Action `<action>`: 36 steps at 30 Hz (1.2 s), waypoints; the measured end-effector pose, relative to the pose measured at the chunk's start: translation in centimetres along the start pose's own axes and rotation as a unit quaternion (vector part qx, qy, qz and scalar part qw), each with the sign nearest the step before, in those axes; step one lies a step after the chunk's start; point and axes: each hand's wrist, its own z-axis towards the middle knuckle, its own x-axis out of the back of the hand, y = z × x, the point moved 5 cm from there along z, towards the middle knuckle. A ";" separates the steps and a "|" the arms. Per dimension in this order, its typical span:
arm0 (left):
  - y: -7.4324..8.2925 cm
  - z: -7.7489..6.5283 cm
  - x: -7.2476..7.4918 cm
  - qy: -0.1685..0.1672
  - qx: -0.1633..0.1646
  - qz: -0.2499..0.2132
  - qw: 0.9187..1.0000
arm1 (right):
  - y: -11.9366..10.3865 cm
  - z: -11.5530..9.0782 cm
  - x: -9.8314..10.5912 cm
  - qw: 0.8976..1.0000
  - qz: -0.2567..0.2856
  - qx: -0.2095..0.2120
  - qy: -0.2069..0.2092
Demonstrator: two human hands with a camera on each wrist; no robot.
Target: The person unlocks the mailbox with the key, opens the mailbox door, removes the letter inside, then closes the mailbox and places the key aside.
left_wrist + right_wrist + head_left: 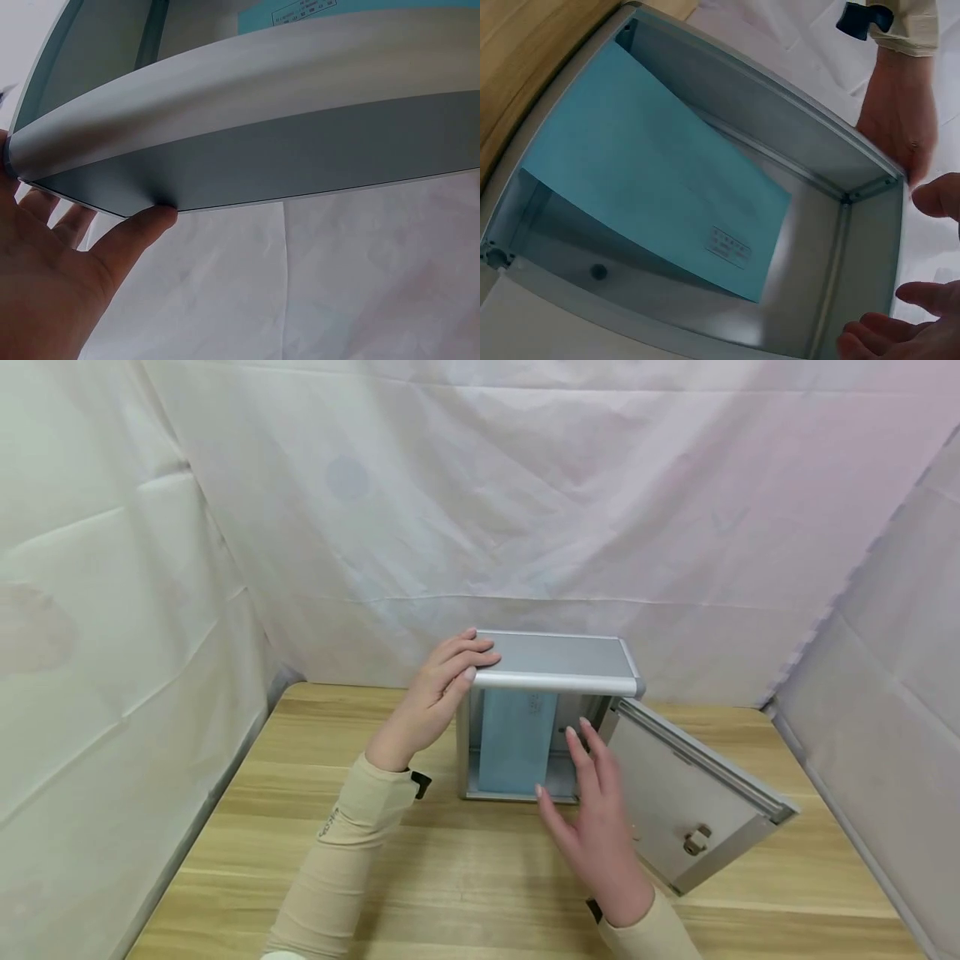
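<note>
A grey aluminium box (555,658) stands on the table with its hinged door (678,793) swung out to the right. Inside leans a flat light-blue envelope (660,176) with a small printed block near one end. My left hand (435,689) rests on the box's top left corner, fingers laid across the top and thumb by the front edge. The left wrist view shows that hand (56,270) with a fingertip on the grey top panel. My right hand (596,818), holding nothing, is before the box opening, fingers spread and slightly bent, pointing toward the inside.
The wooden table (465,885) lies under the box. White cloth (525,510) hangs behind and at both sides. A metal lock (697,839) sits on the door's inner face, and the door reaches out beyond my right hand.
</note>
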 end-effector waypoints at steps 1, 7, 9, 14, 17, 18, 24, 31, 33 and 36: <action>0.0 0.0 0.0 0.000 0.000 -0.001 1.000 | 0.3 0.0 -0.4 1.000 -0.002 -0.011 -0.011; 0.1 0.0 0.0 -0.003 0.004 -0.006 1.000 | 2.1 0.1 -2.5 0.997 -0.011 -0.065 -0.046; 0.2 0.0 0.0 -0.003 0.006 -0.006 1.000 | 2.7 0.1 -3.3 0.996 -0.015 -0.076 -0.048; 0.0 0.0 -0.1 -0.003 0.005 -0.006 1.000 | 4.4 -0.1 -5.2 0.992 -0.022 -0.106 -0.058; -1.3 -0.3 -0.4 0.000 0.000 -0.005 1.000 | 5.3 -0.2 -6.1 0.989 -0.021 -0.130 -0.068; -1.8 -0.4 -0.5 0.001 -0.001 -0.002 1.000 | 5.5 -0.3 -6.4 0.988 -0.021 -0.138 -0.072; -4.0 -0.8 -0.8 0.004 -0.006 0.011 1.000 | 6.7 -0.4 -7.5 0.977 -0.008 -0.191 -0.091; -3.5 -0.7 -0.7 0.003 -0.003 0.016 1.000 | 7.2 -0.7 -8.7 0.965 0.028 -0.233 -0.118; -3.5 -0.7 -0.7 0.006 -0.005 0.017 1.000 | 7.3 -0.8 -9.0 0.964 0.029 -0.237 -0.120; -4.2 -0.8 -0.8 0.008 -0.008 0.020 1.000 | 7.3 -0.9 -9.2 0.964 0.026 -0.238 -0.117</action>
